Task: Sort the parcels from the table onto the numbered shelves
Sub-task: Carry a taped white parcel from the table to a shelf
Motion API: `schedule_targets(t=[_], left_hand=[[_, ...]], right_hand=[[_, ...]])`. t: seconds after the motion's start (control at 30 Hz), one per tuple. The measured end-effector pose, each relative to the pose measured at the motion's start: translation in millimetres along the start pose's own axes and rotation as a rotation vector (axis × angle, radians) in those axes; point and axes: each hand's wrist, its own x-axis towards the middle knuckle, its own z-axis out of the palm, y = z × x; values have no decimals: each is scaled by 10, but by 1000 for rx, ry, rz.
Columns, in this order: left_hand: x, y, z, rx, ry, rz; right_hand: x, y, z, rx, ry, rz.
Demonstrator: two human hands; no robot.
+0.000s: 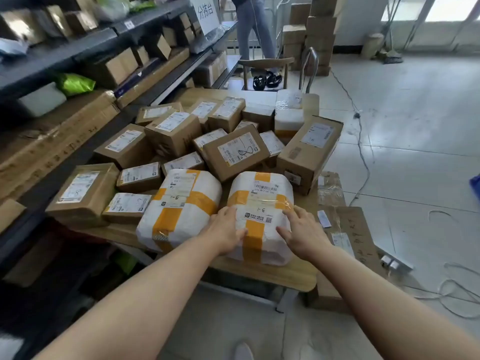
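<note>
A white foam-wrapped parcel (pixel 261 201) with orange tape and "8-1" written on it sits at the near edge of the wooden table (pixel 291 275). My left hand (pixel 226 231) lies on its left side and my right hand (pixel 302 231) on its right side, fingers spread against the wrap. A second white and orange parcel (pixel 179 203) lies just to its left, touching my left wrist. Behind them are several brown cardboard parcels (pixel 235 150) with white labels. Dark metal shelves (pixel 85 48) run along the left.
The shelves hold boxes, a green bag (pixel 74 83) and long flat cartons (pixel 57 141). A tall brown box (pixel 309 152) stands on the table's right. Flattened cardboard (pixel 350 229) and cables lie on the floor to the right. A person (pixel 253 27) stands beyond a chair (pixel 265 71).
</note>
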Motion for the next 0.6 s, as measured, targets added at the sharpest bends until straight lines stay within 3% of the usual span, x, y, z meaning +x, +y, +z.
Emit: schedule_targets(t=[0.23, 0.37, 0.6], left_hand=[[421, -141, 6, -215, -78, -69], [471, -243, 71, -472, -221, -108], [410, -264, 195, -656, -171, -130]], right_hand=[[205, -132, 186, 77, -43, 111], [219, -131, 258, 414, -73, 185], [190, -123, 286, 545, -99, 230]])
